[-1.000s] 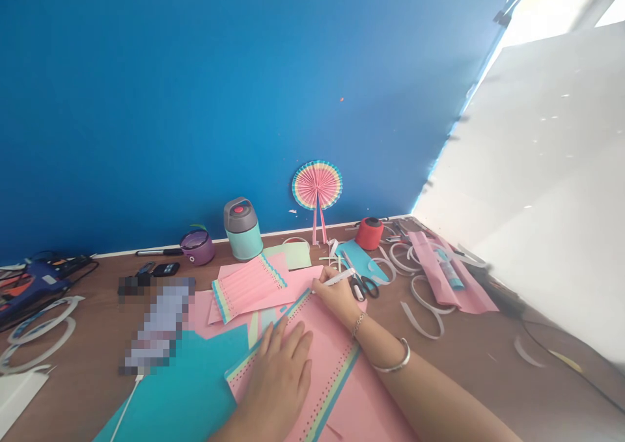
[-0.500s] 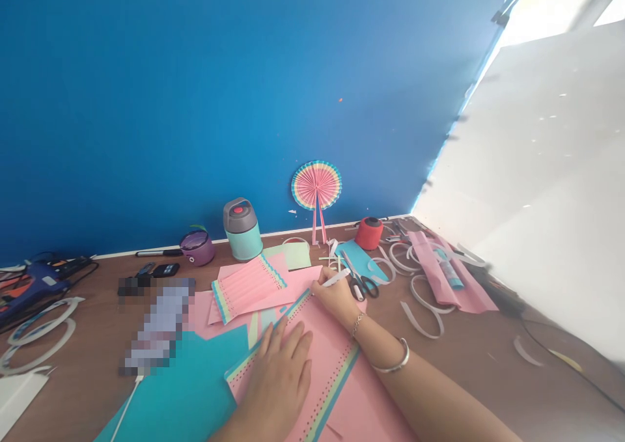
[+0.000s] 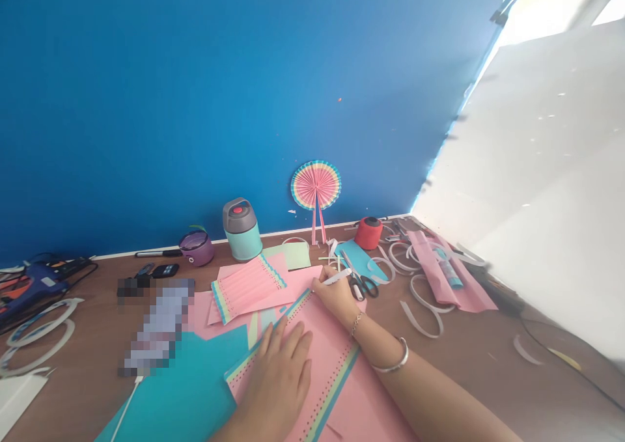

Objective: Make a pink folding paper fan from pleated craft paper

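Observation:
My left hand (image 3: 282, 377) lies flat with fingers stretched on a pink sheet (image 3: 326, 349) that has blue and yellow-green borders and rows of dark dots. Between the fingers of my right hand (image 3: 336, 300) is a white pen (image 3: 338, 276), its tip down near the sheet's far edge. A pleated pink strip (image 3: 250, 287) with striped ends rests on more pink paper just beyond. Scissors (image 3: 366, 286) lie behind my right hand, partly hidden by it. Leaning upright on the blue wall is a round pleated paper fan (image 3: 316, 185) with two pink legs.
Teal paper (image 3: 190, 390) spreads at the left, near a blurred-out phone-like object (image 3: 160, 328) with a white cable. A mint jar (image 3: 243, 234), a purple cup (image 3: 197, 248) and a red round item (image 3: 369, 234) line the wall. Curled white strips (image 3: 424, 318) and a glue stick (image 3: 450, 273) lie right.
Hardly anything differs. The pen in my right hand tilts very slightly, while my left hand stays in place on the sheet.

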Motion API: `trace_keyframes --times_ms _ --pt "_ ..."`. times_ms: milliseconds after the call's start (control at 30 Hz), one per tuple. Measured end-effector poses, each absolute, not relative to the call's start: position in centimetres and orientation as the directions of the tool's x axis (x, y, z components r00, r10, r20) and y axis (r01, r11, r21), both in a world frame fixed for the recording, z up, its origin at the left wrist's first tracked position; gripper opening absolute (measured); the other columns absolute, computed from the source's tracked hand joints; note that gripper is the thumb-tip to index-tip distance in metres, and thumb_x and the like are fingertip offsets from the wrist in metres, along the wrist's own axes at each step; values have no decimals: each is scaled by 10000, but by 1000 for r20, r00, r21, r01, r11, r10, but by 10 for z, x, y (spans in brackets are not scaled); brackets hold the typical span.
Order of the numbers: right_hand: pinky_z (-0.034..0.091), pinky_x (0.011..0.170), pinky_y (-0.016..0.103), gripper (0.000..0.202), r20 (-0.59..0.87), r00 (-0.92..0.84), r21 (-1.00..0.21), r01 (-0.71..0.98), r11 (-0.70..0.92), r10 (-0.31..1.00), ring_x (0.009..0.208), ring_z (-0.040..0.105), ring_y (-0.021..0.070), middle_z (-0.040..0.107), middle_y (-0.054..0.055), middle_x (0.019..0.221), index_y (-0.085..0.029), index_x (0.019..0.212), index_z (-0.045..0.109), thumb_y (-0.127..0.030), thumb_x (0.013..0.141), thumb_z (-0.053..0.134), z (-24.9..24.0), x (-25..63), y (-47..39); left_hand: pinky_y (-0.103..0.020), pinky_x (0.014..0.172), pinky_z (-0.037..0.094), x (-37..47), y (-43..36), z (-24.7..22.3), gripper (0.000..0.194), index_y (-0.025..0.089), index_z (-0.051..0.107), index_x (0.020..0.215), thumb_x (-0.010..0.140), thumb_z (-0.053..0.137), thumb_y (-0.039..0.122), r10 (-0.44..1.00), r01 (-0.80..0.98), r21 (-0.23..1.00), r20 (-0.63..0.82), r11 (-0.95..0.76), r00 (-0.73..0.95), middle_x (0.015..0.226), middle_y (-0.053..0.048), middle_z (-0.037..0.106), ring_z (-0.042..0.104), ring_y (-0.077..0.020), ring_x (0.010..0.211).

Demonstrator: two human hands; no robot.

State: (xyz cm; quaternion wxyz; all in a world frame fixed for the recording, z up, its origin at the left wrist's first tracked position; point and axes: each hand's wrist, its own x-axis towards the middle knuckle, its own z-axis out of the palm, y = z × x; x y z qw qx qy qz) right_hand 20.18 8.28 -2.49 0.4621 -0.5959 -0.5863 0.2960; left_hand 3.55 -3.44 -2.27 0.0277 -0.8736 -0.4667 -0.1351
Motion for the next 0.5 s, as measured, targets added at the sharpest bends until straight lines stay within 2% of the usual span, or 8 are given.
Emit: trace_keyframes --times_ms 133,267,400,500 --pt "253 464 227 187 166 148 -915 393 96 975 487 321 101 321 -75 465 -218 506 313 -202 576 485 -24 202 83 -495 1011 379 35 -34 -23 405 274 466 1318 930 353 288 808 824 75 269 -561 525 1315 -9 549 435 -283 1245" --pt "261 471 232 211 143 190 -957 278 87 971 485 327 101 335 -74 456 -216 484 324 -179 554 520 -23 204 83 -503 996 394 36 -35 -20 400 254 481 1306 931 351 296 812 827 60 245 -558 530 1321 -9 544 448 -289 1234" --pt "341 504 249 289 129 233 -980 181 87 964 481 374 109 363 -61 472 -224 515 314 -314 707 510 -20 205 84 -498 992 395 36 -34 -18 389 242 505 1283 934 343 301 807 823 48 232 -566 542 1314 -9 551 446 -287 1234" --pt "330 467 257 350 88 271 -996 24 85 959 433 345 109 315 -72 456 -230 568 344 -464 805 453 -14 206 86 -507 1011 370 35 -33 -19 399 251 474 1310 940 332 299 805 815 65 221 -576 551 1335 -7 532 430 -280 1247"
